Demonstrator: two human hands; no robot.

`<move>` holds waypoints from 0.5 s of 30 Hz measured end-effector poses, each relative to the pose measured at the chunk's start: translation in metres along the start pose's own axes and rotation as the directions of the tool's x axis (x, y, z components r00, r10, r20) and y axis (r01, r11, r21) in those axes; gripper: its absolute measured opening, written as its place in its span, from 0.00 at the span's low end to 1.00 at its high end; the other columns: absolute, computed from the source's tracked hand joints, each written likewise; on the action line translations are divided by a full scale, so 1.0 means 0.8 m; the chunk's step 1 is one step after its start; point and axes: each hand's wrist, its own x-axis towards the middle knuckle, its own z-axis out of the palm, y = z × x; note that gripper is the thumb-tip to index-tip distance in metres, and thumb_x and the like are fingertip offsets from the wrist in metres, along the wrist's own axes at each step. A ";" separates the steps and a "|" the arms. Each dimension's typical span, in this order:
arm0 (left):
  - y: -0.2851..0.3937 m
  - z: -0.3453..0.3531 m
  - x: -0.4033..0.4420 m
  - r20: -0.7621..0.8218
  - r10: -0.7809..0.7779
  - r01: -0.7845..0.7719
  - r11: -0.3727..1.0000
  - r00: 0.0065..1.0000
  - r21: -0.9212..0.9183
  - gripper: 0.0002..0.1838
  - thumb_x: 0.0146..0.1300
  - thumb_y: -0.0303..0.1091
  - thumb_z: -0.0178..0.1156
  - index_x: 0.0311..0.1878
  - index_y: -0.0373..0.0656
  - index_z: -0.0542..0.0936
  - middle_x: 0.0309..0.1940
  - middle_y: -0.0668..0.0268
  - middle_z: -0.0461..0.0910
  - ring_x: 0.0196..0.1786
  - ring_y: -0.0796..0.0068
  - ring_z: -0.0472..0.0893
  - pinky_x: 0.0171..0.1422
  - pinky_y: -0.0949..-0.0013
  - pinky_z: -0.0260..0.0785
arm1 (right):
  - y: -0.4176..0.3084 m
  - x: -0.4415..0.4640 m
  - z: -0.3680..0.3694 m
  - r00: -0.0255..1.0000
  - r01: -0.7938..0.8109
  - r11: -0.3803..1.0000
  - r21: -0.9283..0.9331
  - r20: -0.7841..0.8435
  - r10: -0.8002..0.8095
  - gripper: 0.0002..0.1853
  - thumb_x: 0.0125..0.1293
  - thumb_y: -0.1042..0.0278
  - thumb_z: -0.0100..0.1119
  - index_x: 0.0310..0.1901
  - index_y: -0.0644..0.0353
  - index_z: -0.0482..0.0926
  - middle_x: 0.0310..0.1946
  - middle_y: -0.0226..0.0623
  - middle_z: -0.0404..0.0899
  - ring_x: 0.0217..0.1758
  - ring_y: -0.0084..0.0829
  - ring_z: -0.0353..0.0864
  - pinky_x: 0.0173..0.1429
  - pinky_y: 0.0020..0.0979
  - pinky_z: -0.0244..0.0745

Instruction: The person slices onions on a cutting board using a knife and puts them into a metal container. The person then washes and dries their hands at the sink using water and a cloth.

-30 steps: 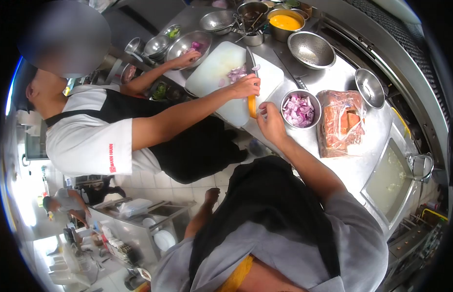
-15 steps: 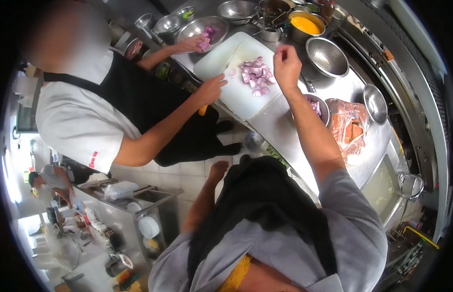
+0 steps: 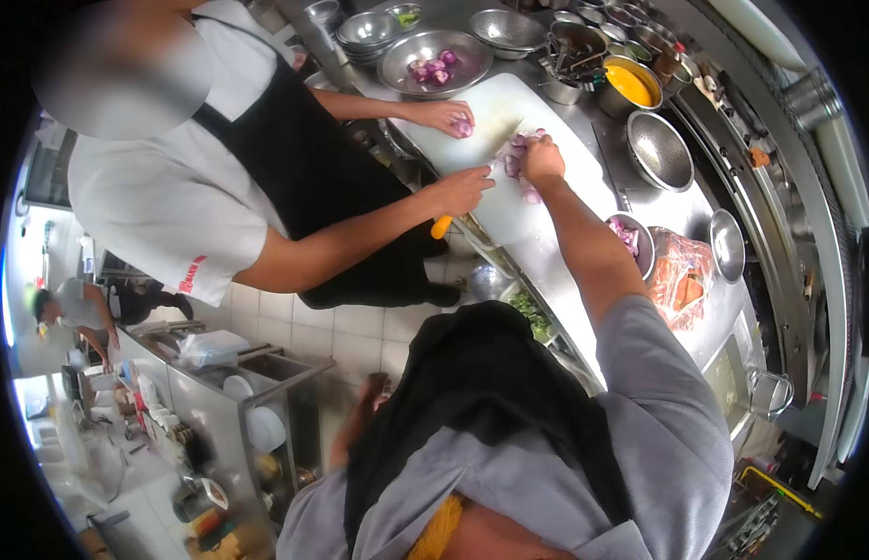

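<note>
My right hand [image 3: 544, 161] is down at the chopped red onion [image 3: 531, 194] on the white cutting board [image 3: 584, 191], its fingers curled over pieces of the pile. Part of the onion is hidden beneath it. My left hand [image 3: 370, 392] hangs low beside my black apron, away from the counter, and its fingers are not clear. Across the board, a co-worker's left hand [image 3: 442, 116] holds a piece of red onion [image 3: 462, 128]. The co-worker's right hand [image 3: 461, 191] grips a knife with an orange handle [image 3: 441, 227], its blade near the onion pile.
A steel bowl [image 3: 397, 70] with red onions stands beyond the board. A bowl of cut onion [image 3: 645, 250] and a plastic-wrapped package [image 3: 682, 280] lie to the right. Behind are a colander [image 3: 660, 154] and a pot of orange liquid [image 3: 630, 86].
My right hand has come down from above the board's edge onto the onion pile. My left hand has dropped lower. The co-worker's left hand has moved from the bowl to the board with onion.
</note>
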 end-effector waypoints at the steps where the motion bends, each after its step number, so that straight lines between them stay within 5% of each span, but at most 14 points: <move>1: -0.001 0.001 0.010 -0.032 0.101 -0.103 0.992 0.994 -0.070 0.10 0.71 0.40 0.55 0.33 0.49 0.76 0.26 0.68 0.76 0.26 0.76 0.76 0.25 0.64 0.67 | 0.000 -0.002 0.003 1.000 0.009 1.000 -0.003 0.001 -0.009 0.21 0.60 0.63 0.63 0.56 0.50 0.80 0.60 0.49 0.72 0.60 0.50 0.77 0.62 0.45 0.77; 2: 0.002 -0.003 0.025 -0.032 0.101 -0.103 0.991 0.994 -0.081 0.10 0.71 0.40 0.55 0.33 0.49 0.76 0.26 0.68 0.76 0.26 0.76 0.76 0.25 0.64 0.67 | 0.003 -0.005 0.007 0.997 0.050 0.999 0.005 -0.067 -0.050 0.19 0.60 0.64 0.62 0.54 0.52 0.80 0.56 0.50 0.74 0.57 0.52 0.78 0.62 0.46 0.77; 4: -0.005 -0.012 0.070 0.072 0.501 -0.506 0.852 0.863 0.137 0.09 0.70 0.39 0.55 0.38 0.46 0.81 0.27 0.70 0.80 0.23 0.78 0.76 0.25 0.69 0.68 | 0.006 -0.008 0.009 0.987 0.096 0.995 -0.001 -0.133 -0.096 0.17 0.59 0.63 0.63 0.48 0.58 0.79 0.51 0.50 0.77 0.54 0.53 0.80 0.59 0.48 0.77; 5: 0.004 -0.002 0.078 -0.041 0.336 -0.338 0.937 0.941 -0.093 0.12 0.68 0.39 0.55 0.48 0.46 0.83 0.35 0.68 0.84 0.29 0.76 0.80 0.28 0.68 0.70 | 0.007 -0.009 0.008 0.986 0.102 0.995 -0.009 -0.134 -0.102 0.17 0.59 0.63 0.63 0.48 0.58 0.79 0.51 0.50 0.77 0.54 0.53 0.80 0.59 0.48 0.77; 8: 0.044 -0.006 0.095 -0.049 0.280 -0.277 0.959 0.959 0.067 0.16 0.67 0.42 0.56 0.53 0.44 0.82 0.38 0.67 0.85 0.34 0.74 0.82 0.31 0.65 0.72 | 0.006 -0.013 0.004 0.991 0.009 0.985 0.172 -0.136 0.014 0.16 0.60 0.60 0.63 0.44 0.62 0.77 0.46 0.50 0.81 0.52 0.50 0.82 0.54 0.46 0.77; 10: 0.069 -0.011 0.082 -0.013 0.096 -0.096 0.960 0.995 -0.263 0.18 0.67 0.44 0.56 0.53 0.45 0.82 0.39 0.67 0.85 0.35 0.72 0.82 0.34 0.63 0.73 | -0.005 -0.001 -0.009 0.986 -0.053 0.966 0.255 -0.140 0.091 0.17 0.61 0.59 0.63 0.44 0.62 0.77 0.44 0.50 0.83 0.51 0.50 0.83 0.54 0.45 0.77; 15: 0.066 -0.025 0.107 0.053 0.057 -0.049 0.988 0.997 -0.145 0.19 0.67 0.45 0.56 0.55 0.46 0.81 0.42 0.68 0.85 0.39 0.71 0.83 0.39 0.61 0.74 | -0.017 0.050 -0.020 0.947 -0.142 0.881 0.451 -0.197 0.254 0.18 0.60 0.57 0.63 0.43 0.63 0.78 0.39 0.52 0.85 0.47 0.50 0.85 0.55 0.44 0.77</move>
